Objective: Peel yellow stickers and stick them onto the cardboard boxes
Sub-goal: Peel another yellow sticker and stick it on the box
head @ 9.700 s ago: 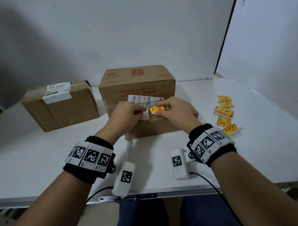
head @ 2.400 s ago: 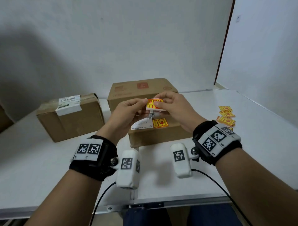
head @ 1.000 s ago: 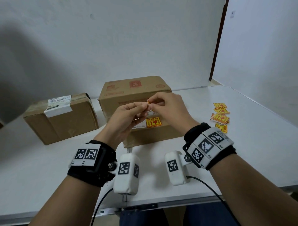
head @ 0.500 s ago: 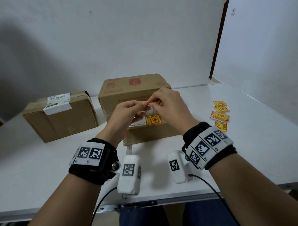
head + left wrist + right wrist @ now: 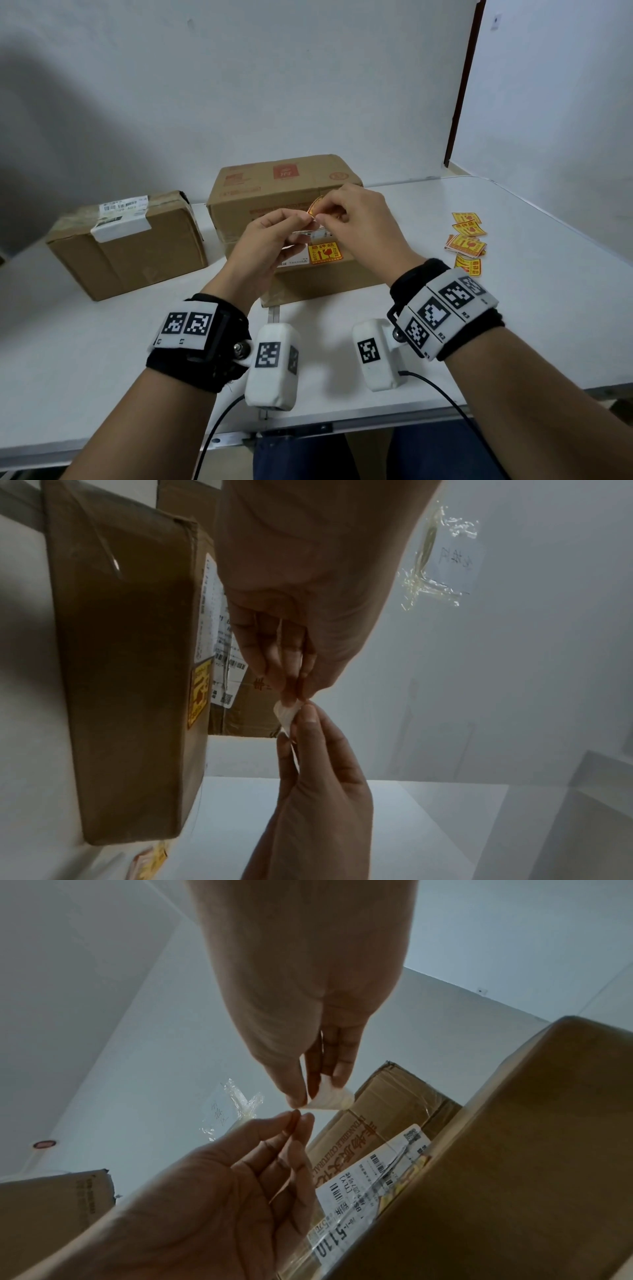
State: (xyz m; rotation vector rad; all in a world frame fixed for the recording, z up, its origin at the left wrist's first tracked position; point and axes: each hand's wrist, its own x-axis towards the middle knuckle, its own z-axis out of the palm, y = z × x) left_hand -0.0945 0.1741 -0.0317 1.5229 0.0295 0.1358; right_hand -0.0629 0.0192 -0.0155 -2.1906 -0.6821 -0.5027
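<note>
Here, at centre frame, I see my left hand (image 5: 270,240) and right hand (image 5: 356,219) both pinching one yellow sticker (image 5: 314,208) in front of the stacked cardboard boxes (image 5: 284,192), hiding part of the shipping label (image 5: 294,262), with loose stickers (image 5: 466,244) at right and another box (image 5: 130,246) at left.

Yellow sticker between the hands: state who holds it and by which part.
Both hands pinch the yellow sticker: the right hand holds its curled upper part, the left hand pinches its near corner; whether that is backing cannot be told.
</note>
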